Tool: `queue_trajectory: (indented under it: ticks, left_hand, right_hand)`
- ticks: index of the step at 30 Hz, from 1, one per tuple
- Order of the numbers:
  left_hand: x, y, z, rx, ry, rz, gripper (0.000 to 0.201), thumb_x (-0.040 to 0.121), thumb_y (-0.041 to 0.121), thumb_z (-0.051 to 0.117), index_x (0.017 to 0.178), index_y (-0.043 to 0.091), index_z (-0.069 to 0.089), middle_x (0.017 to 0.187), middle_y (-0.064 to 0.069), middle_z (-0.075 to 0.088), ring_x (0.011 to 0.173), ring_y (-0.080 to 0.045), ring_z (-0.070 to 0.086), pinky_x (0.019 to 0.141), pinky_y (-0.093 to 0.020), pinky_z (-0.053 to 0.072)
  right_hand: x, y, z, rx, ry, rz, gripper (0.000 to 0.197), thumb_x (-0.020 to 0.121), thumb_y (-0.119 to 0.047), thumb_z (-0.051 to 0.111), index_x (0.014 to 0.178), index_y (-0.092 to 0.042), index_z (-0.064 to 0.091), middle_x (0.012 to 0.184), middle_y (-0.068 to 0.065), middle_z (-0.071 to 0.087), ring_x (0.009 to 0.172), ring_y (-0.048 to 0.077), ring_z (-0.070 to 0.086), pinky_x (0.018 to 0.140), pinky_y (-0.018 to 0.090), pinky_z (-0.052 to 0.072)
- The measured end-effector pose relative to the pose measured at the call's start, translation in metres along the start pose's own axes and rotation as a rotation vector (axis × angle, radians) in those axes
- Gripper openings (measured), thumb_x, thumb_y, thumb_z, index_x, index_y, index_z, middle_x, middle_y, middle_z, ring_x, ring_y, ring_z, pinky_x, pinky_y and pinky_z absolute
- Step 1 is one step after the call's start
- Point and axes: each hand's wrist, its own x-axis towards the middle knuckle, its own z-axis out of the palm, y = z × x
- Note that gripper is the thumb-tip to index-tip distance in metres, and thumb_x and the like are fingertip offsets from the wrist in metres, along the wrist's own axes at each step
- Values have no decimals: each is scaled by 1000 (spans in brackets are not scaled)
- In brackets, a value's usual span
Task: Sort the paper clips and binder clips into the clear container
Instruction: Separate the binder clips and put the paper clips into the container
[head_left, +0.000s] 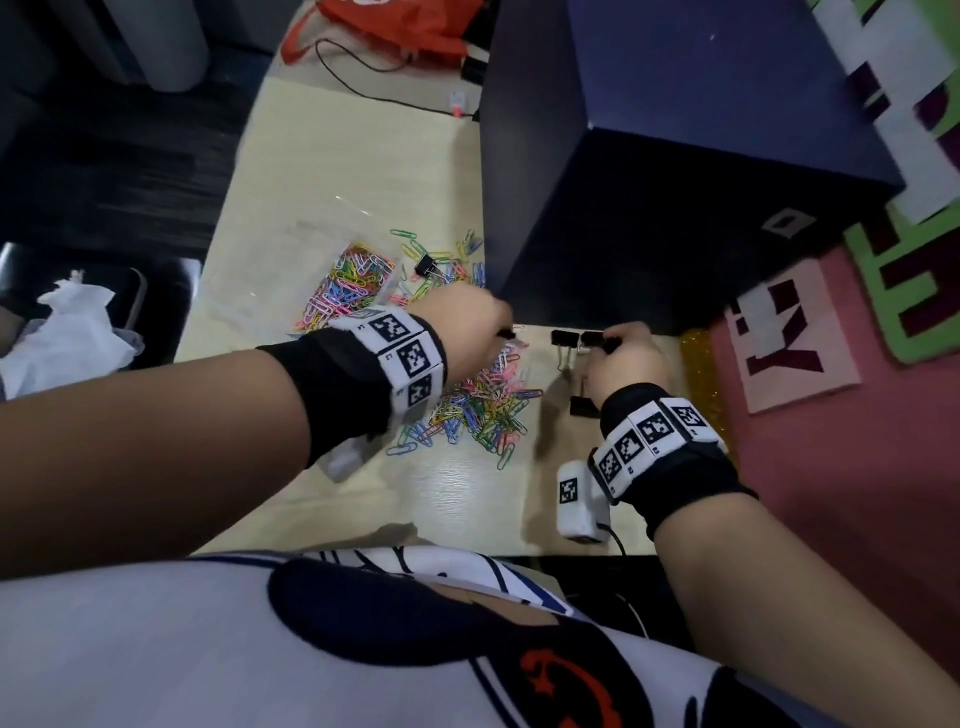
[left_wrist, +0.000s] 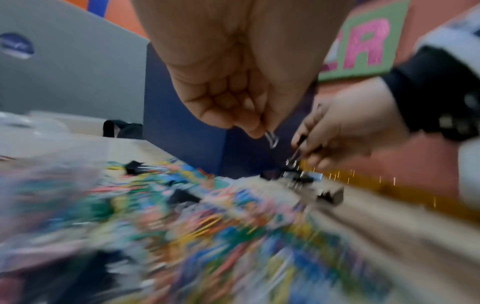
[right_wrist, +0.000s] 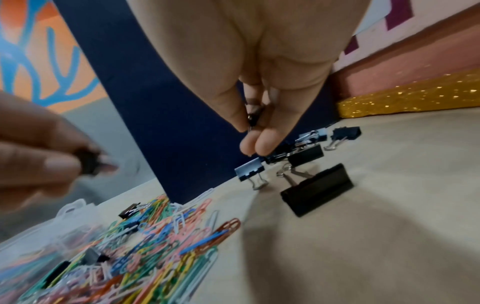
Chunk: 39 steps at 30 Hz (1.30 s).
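A heap of coloured paper clips (head_left: 483, 400) lies on the pale table (head_left: 467, 499). The clear container (head_left: 332, 280) at the back left holds more coloured paper clips. My left hand (head_left: 493, 325) hovers over the heap and pinches a small black binder clip (right_wrist: 88, 162) by its wire handle (left_wrist: 271, 137). To its right, my right hand (head_left: 618, 348) pinches another small black binder clip (right_wrist: 253, 119) above a group of black binder clips (right_wrist: 303, 154). A large black binder clip (right_wrist: 317, 189) lies nearest me in that group. One more binder clip (head_left: 428, 265) lies among the far paper clips.
A tall dark blue box (head_left: 649, 182) stands right behind the binder clips. A pink wall with paper letters (head_left: 795, 343) borders the table on the right. A white tagged device (head_left: 576, 499) hangs by my right wrist. Crumpled tissue (head_left: 67, 332) lies far left.
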Motion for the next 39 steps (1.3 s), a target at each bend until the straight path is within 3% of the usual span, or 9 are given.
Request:
queue_trajectory:
  ticks: [3, 6, 11, 15, 18, 25, 32, 36, 39]
  left_hand:
    - [11, 11, 1, -229, 85, 7, 42, 94, 17, 48, 135, 13, 50, 115, -7, 68, 107, -28, 62, 91, -38, 50]
    - [12, 5, 11, -232, 84, -8, 51, 92, 11, 49, 142, 16, 40, 127, -9, 60, 114, -28, 57, 96, -38, 48]
    - [-6, -28, 21, 75, -63, -136, 39, 85, 3, 54, 123, 12, 57, 116, -11, 55, 103, -31, 59, 88, -42, 52]
    - [-25, -38, 33, 225, -198, -122, 41, 86, 5, 56, 125, 13, 53, 117, -11, 51, 106, -32, 53, 90, -48, 51]
    - [-31, -41, 38, 219, -208, -109, 38, 88, 4, 52, 125, 13, 53, 116, -11, 51, 106, -31, 53, 92, -49, 49]
    - [-43, -51, 34, 203, -212, -90, 33, 88, 5, 51, 120, 12, 54, 103, -8, 58, 96, -28, 60, 81, -40, 53]
    - [-40, -50, 24, 132, -257, -129, 37, 87, -2, 48, 123, 9, 49, 104, -11, 63, 96, -30, 63, 78, -39, 52]
    - [-34, -56, 31, 144, -208, -110, 22, 90, 4, 47, 111, 8, 54, 94, -9, 58, 86, -29, 62, 76, -41, 55]
    - [-27, -58, 37, 151, -131, -101, 22, 91, 5, 49, 113, 8, 52, 102, -11, 52, 86, -30, 60, 69, -38, 49]
  right_hand:
    - [1, 4, -6, 5, 12, 28, 43, 93, -17, 54, 135, -17, 44, 126, 11, 57, 110, 30, 59, 83, 33, 48]
    - [-6, 2, -3, -76, -20, 1, 53, 95, -20, 52, 145, -18, 32, 144, 11, 37, 121, 31, 51, 94, 35, 44]
    - [-20, -4, 10, -195, -22, -296, 34, 93, -23, 54, 126, -16, 53, 134, 11, 43, 121, 30, 44, 97, 35, 39]
    - [-27, -27, 28, -275, -247, -556, 27, 94, -18, 49, 119, -20, 59, 126, 5, 50, 119, 23, 46, 100, 32, 37]
    - [-27, -49, 44, -335, -385, -672, 33, 92, -14, 48, 123, -20, 58, 127, 5, 51, 119, 23, 49, 103, 33, 39]
    - [-18, -85, 68, -580, -523, -790, 60, 87, 2, 45, 143, -21, 41, 144, 7, 41, 128, 28, 47, 105, 35, 40]
    - [-17, -84, 76, -676, -399, -815, 32, 89, -9, 54, 120, -16, 57, 120, 10, 55, 113, 32, 54, 89, 38, 46]
    - [-18, -82, 72, -598, -376, -739, 27, 89, -14, 53, 115, -17, 52, 116, 9, 58, 106, 32, 57, 86, 39, 48]
    - [-21, -79, 66, -478, -376, -685, 30, 89, -19, 57, 118, -18, 47, 116, 8, 59, 103, 30, 59, 81, 35, 46]
